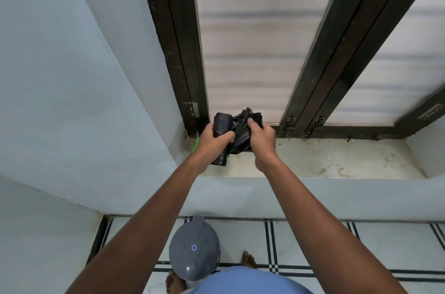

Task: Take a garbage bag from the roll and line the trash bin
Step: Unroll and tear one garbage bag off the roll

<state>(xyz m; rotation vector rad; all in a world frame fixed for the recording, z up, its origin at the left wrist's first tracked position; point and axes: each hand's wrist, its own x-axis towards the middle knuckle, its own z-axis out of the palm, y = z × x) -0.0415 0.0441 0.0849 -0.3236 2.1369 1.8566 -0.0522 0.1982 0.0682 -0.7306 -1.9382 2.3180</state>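
Observation:
A black roll of garbage bags (222, 122) is held above the window sill, and my left hand (213, 143) is closed around it. My right hand (262, 140) grips the crumpled loose black bag (242, 131) that hangs off the roll. The two hands are close together, almost touching. Down on the floor between my arms stands the grey trash bin (193, 249) with its domed lid shut. The lower end of the roll pokes out under my left wrist.
A stained pale window sill (337, 159) runs to the right of my hands, under dark-framed windows (313, 77). A green scrap (196, 143) lies at the sill's left corner. Pale blue walls close in on the left. My bare feet stand on white tiles with black lines.

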